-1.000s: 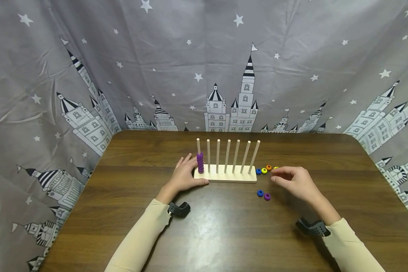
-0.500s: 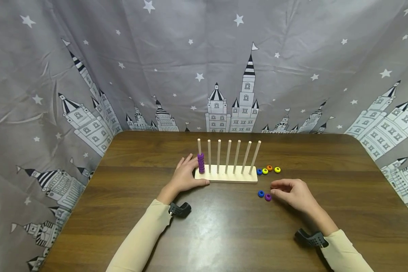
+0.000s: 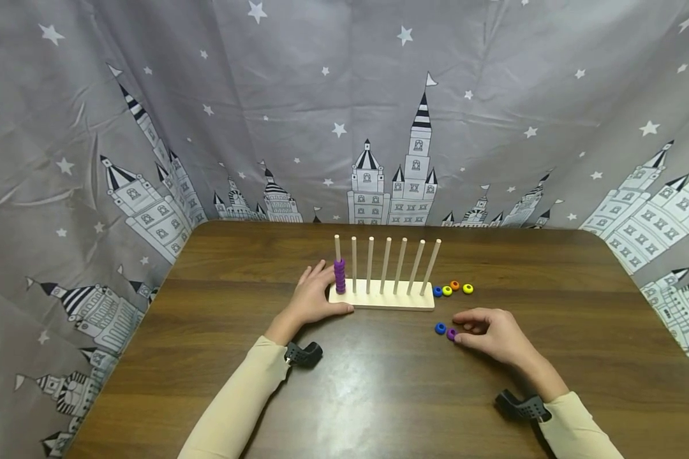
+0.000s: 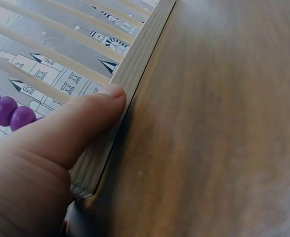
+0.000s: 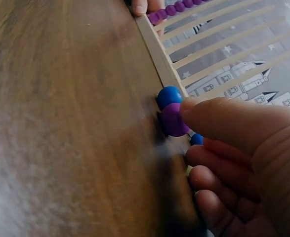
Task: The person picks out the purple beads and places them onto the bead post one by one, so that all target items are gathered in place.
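A pale wooden peg stand (image 3: 381,299) holds a row of upright pegs, the leftmost stacked with several purple beads (image 3: 340,276). My left hand (image 3: 311,298) grips the stand's left end, thumb along the front edge and fingers behind the base. In the left wrist view the thumb (image 4: 85,116) presses on that edge. My right hand (image 3: 496,335) is low over the table, its thumb tip at a loose purple bead (image 5: 174,120). The index fingertip stays apart from this bead in the head view. A blue bead (image 3: 440,328) lies just left of it.
Right of the stand lie a blue bead (image 3: 437,291), a yellow bead (image 3: 447,291), an orange bead (image 3: 455,285) and another yellow bead (image 3: 467,289). Everything rests on a brown wooden table (image 3: 356,395). A grey castle-print curtain (image 3: 298,115) hangs behind the table.
My right hand has come from the far yellow bead towards me, down to the loose purple bead. My left hand keeps its grip on the stand.
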`<state>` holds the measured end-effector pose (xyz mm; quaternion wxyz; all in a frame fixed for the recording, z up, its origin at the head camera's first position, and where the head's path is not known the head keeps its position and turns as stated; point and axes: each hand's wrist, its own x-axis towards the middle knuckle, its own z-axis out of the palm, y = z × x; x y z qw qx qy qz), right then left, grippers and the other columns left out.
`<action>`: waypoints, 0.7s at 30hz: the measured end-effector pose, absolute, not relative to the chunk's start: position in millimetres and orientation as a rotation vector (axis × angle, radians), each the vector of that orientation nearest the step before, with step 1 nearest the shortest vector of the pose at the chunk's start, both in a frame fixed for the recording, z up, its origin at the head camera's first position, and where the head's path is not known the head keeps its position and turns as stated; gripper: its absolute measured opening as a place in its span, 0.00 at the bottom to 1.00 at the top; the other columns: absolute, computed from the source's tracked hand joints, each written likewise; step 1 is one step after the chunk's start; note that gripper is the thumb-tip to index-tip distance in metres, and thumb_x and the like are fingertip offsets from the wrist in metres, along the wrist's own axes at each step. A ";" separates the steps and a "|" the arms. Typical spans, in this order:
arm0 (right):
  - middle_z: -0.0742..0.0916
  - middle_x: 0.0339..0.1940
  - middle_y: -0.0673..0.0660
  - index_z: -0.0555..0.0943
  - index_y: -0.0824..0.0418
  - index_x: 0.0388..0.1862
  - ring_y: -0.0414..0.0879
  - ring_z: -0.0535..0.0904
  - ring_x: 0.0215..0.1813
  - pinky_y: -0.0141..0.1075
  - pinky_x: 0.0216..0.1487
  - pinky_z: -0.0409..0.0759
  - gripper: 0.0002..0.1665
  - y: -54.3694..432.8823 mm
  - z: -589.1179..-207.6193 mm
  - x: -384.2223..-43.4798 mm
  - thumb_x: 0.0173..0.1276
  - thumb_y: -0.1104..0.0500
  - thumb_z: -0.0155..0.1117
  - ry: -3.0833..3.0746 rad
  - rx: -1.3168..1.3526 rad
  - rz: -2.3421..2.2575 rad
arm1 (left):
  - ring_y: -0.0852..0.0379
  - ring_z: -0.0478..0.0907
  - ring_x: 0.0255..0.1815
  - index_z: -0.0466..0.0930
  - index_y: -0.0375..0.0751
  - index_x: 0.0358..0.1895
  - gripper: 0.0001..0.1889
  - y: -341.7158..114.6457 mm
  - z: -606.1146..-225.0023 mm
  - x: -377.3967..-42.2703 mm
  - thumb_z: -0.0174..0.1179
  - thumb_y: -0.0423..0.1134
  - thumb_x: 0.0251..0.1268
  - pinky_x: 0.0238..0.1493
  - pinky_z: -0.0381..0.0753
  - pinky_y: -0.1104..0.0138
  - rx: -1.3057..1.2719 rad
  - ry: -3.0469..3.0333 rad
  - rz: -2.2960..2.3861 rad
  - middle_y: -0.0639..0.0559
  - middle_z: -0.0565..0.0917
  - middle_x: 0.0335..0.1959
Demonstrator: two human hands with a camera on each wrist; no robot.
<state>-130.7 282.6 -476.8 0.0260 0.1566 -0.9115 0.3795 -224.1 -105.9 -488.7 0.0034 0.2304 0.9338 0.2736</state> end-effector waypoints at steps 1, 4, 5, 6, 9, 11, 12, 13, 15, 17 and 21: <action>0.92 0.36 0.54 0.90 0.62 0.44 0.27 0.80 0.34 0.27 0.35 0.83 0.16 282.4 -478.0 -130.7 0.56 0.60 0.79 -2.807 0.490 1.157 | 0.33 0.53 0.83 0.78 0.42 0.67 0.40 -105.9 -489.1 -224.2 0.74 0.58 0.50 0.83 0.43 0.38 0.723 2.926 0.855 0.44 0.69 0.78; 0.92 0.36 0.54 0.90 0.61 0.42 0.28 0.80 0.34 0.27 0.35 0.83 0.15 281.3 -480.5 -130.8 0.55 0.61 0.80 -2.768 0.532 1.109 | 0.33 0.52 0.83 0.78 0.42 0.67 0.40 -106.4 -490.3 -224.7 0.74 0.58 0.50 0.84 0.42 0.39 0.717 2.923 0.857 0.44 0.69 0.78; 0.92 0.37 0.54 0.90 0.60 0.42 0.28 0.81 0.35 0.27 0.35 0.84 0.14 280.9 -481.0 -130.9 0.55 0.61 0.80 -2.759 0.541 1.095 | 0.34 0.52 0.83 0.78 0.42 0.67 0.41 -106.5 -490.5 -224.8 0.74 0.58 0.50 0.84 0.42 0.39 0.713 2.921 0.861 0.44 0.69 0.78; 0.92 0.37 0.54 0.90 0.60 0.41 0.29 0.81 0.35 0.27 0.35 0.84 0.14 280.4 -481.4 -130.9 0.54 0.62 0.80 -2.749 0.551 1.083 | 0.34 0.52 0.83 0.78 0.42 0.67 0.41 -106.4 -490.6 -225.0 0.74 0.59 0.50 0.84 0.41 0.40 0.709 2.919 0.865 0.45 0.68 0.78; 0.92 0.39 0.55 0.91 0.59 0.40 0.29 0.81 0.35 0.27 0.34 0.83 0.13 279.5 -482.0 -130.9 0.53 0.62 0.80 -2.732 0.569 1.068 | 0.34 0.52 0.83 0.78 0.42 0.67 0.41 -106.5 -490.9 -225.3 0.74 0.59 0.50 0.84 0.42 0.40 0.707 2.922 0.869 0.44 0.68 0.78; 0.92 0.39 0.55 0.91 0.59 0.40 0.30 0.82 0.36 0.28 0.35 0.83 0.13 278.8 -482.7 -130.6 0.53 0.62 0.81 -2.720 0.578 1.065 | 0.34 0.52 0.83 0.78 0.42 0.67 0.41 -106.4 -490.8 -225.2 0.74 0.59 0.50 0.84 0.42 0.40 0.708 2.922 0.869 0.45 0.68 0.78; 0.92 0.39 0.55 0.91 0.59 0.40 0.31 0.82 0.37 0.28 0.35 0.83 0.14 278.5 -483.2 -130.5 0.53 0.62 0.81 -2.713 0.584 1.059 | 0.34 0.52 0.83 0.78 0.42 0.67 0.40 -106.4 -490.7 -225.2 0.74 0.59 0.50 0.84 0.42 0.40 0.708 2.920 0.868 0.45 0.68 0.78; 0.92 0.40 0.55 0.91 0.58 0.40 0.32 0.83 0.38 0.28 0.35 0.83 0.14 278.0 -483.7 -130.4 0.53 0.62 0.81 -2.707 0.591 1.055 | 0.34 0.52 0.83 0.78 0.42 0.67 0.40 -106.3 -490.5 -225.1 0.74 0.58 0.50 0.84 0.42 0.40 0.708 2.920 0.867 0.45 0.68 0.78; 0.93 0.40 0.54 0.91 0.58 0.39 0.34 0.84 0.40 0.29 0.37 0.83 0.14 276.9 -484.9 -130.0 0.52 0.62 0.81 -2.687 0.605 1.032 | 0.34 0.52 0.83 0.78 0.42 0.67 0.40 -106.2 -490.1 -224.9 0.74 0.58 0.51 0.84 0.42 0.40 0.708 2.920 0.867 0.45 0.68 0.78; 0.93 0.40 0.54 0.91 0.57 0.39 0.35 0.85 0.42 0.28 0.38 0.83 0.15 276.0 -486.3 -130.0 0.51 0.62 0.82 -2.671 0.613 1.012 | 0.34 0.52 0.83 0.78 0.41 0.67 0.40 -106.0 -489.6 -224.8 0.74 0.58 0.51 0.84 0.42 0.39 0.708 2.920 0.867 0.45 0.69 0.78; 0.93 0.40 0.53 0.91 0.56 0.39 0.39 0.87 0.43 0.26 0.42 0.82 0.15 274.4 -488.6 -129.8 0.49 0.63 0.82 -2.651 0.620 0.983 | 0.34 0.52 0.83 0.78 0.41 0.67 0.40 -105.3 -488.1 -224.4 0.74 0.58 0.51 0.84 0.42 0.40 0.701 2.916 0.862 0.44 0.68 0.78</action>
